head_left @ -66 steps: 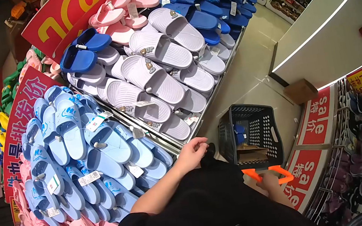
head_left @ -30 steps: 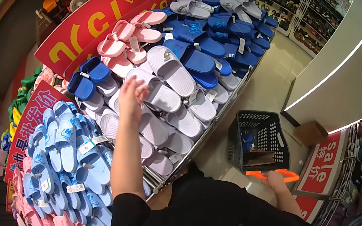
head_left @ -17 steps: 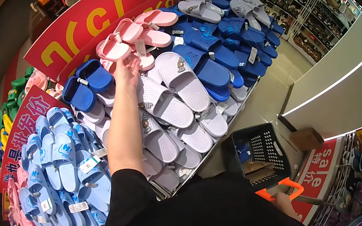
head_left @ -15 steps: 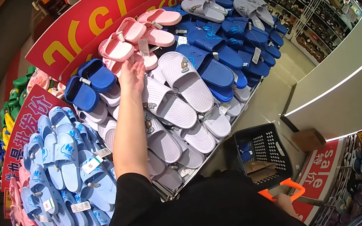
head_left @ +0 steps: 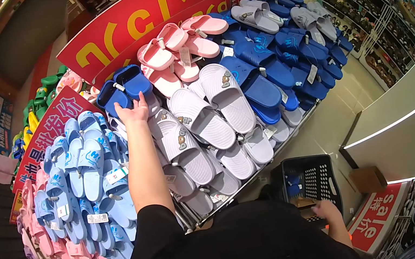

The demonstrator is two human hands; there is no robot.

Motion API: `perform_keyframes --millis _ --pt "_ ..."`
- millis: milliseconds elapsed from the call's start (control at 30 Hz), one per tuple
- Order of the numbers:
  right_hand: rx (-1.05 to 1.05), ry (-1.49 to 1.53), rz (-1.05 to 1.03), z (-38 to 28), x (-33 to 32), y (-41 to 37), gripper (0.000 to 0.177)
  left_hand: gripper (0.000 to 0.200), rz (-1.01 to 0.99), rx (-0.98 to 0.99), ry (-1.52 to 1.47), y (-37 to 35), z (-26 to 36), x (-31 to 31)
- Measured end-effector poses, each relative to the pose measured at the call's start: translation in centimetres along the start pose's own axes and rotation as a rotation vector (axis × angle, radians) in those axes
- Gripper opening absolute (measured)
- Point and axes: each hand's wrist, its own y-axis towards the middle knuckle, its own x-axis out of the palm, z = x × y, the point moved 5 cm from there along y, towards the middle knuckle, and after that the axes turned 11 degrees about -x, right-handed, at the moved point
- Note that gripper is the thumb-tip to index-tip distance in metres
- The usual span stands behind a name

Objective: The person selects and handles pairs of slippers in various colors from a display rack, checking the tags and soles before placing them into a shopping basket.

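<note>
My left hand point(head_left: 133, 110) is open, fingers spread, at the near ends of a pair of dark blue slide slippers point(head_left: 122, 86). The fingertips appear to touch them, though no closed grip shows. Beside this hand lie pale lilac slippers point(head_left: 200, 119) with small bear badges, and behind them pink slippers point(head_left: 173, 36). My right hand point(head_left: 328, 209) hovers over the near side of a black shopping basket point(head_left: 326, 175), fingers loosely bent and apart. Nothing can be made out in it. Only bits of the basket's orange handle point(head_left: 350, 235) show by my forearm.
Light blue slippers point(head_left: 94, 165) hang at the left, with more pink ones point(head_left: 80, 255) below. Navy slippers point(head_left: 258, 88) fill the stand's right side. A red price sign point(head_left: 119, 29) stands behind. Shoe racks point(head_left: 377, 29) and a white partition point(head_left: 398, 119) are at the right.
My left hand has moved from the pink slippers leftward to the dark blue pair. My right hand has left the orange handle and moved up over the basket. The view has shifted slightly.
</note>
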Motion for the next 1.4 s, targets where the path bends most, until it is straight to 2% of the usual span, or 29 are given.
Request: perform_keyframes --millis 33,133,167,300,367,433,567,633,700,767,833,900,967,1000,1033,1100,1133,1167,1233,1300,1333,1400 --pt "-0.006 0.004 0.001 -1.1 -1.2 1.0 0.039 0.064 -0.003 0.004 0.004 1.6 0.5 -0.3" --pt "-0.274 0.091 0.073 -4.5 -4.3 2.6 0.036 0.046 0.039 0.08 -0.053 3.1 0.2 -0.5" --pt "-0.351 0.122 0.091 -5.7 -5.0 2.7 0.035 0.049 0.077 0.099 -0.044 3.1 0.0 -0.4" --pt "-0.426 0.181 0.048 -9.0 -6.8 2.5 0.035 0.06 -0.059 -0.092 -0.061 2.3 -0.5 0.3" --pt "-0.554 0.172 0.086 -9.9 -6.9 3.2 0.033 0.057 -0.082 -0.006 -0.049 2.9 -0.4 0.1" --pt "-0.568 0.162 0.093 -10.2 -6.6 3.6 0.033 0.053 -0.104 -0.024 -0.099 3.0 -0.8 0.5" --pt "-0.476 0.134 0.023 -10.7 -6.5 2.9 0.039 0.047 -0.116 0.056 0.028 2.6 -0.5 -0.1" --pt "-0.505 0.208 0.045 -10.6 -5.9 2.5 0.039 0.043 -0.133 -0.003 0.03 -0.2 -0.8 -0.1" --pt "-0.535 0.167 0.114 -10.5 -5.2 2.2 0.037 0.039 -0.193 0.097 0.181 -4.3 -1.4 0.0" --pt "-0.499 0.192 0.068 -11.0 -5.2 1.8 0.036 0.033 -0.168 0.119 0.187 -7.3 -1.9 -1.1" --pt "-0.554 0.202 0.087 -12.3 -5.7 1.6 0.035 0.028 -0.205 0.166 0.308 -11.6 -2.7 -1.7" --pt "-0.61 0.218 0.119 -14.5 -7.1 1.6 0.034 0.03 -0.386 0.074 0.441 -16.5 -4.7 -1.9" --pt "-0.735 0.521 0.198 -18.6 -9.6 0.6 0.029 0.04 -0.411 -0.051 0.533 -21.4 -7.9 -2.5" --pt "-0.742 0.643 0.165 -20.9 -11.1 0.1 0.03 0.045 -0.426 -0.141 0.542 -23.1 -9.3 -3.8" --pt "-0.895 0.955 0.118 -21.9 -10.5 1.5 0.042 0.05 -0.442 -0.237 0.549 -24.6 -10.7 -5.2" --pt "-1.167 1.419 -0.113 -25.7 -12.6 2.1 0.08 0.055 -0.451 -0.474 0.535 -27.5 -14.5 -7.3" --pt "-1.032 1.711 -0.195 -27.6 -13.6 2.6 0.089 0.056 -0.437 -0.567 0.539 -28.4 -16.2 -8.6" --pt "-1.314 1.804 -0.261 -29.4 -15.1 2.5 0.095 0.057 -0.42 -0.664 0.541 -29.4 -17.8 -9.7" --pt "-1.214 1.909 -0.161 -29.2 -15.4 4.2 0.096 0.065 -0.377 -0.736 0.627 -30.9 -20.7 -9.3" --pt "-1.073 2.086 -0.319 -29.0 -16.1 5.0 0.09 0.069 -0.393 -0.688 0.774 -31.4 -21.7 -8.6" --pt "-1.084 2.111 -0.341 -28.8 -16.3 5.1 0.078 0.069 -0.381 -0.695 0.77 -31.2 -21.6 -9.0" --pt "-1.051 2.085 -0.322 -28.3 -16.8 5.3 0.075 0.062 -0.503 -0.624 0.932 -30.1 -21.0 -9.6"
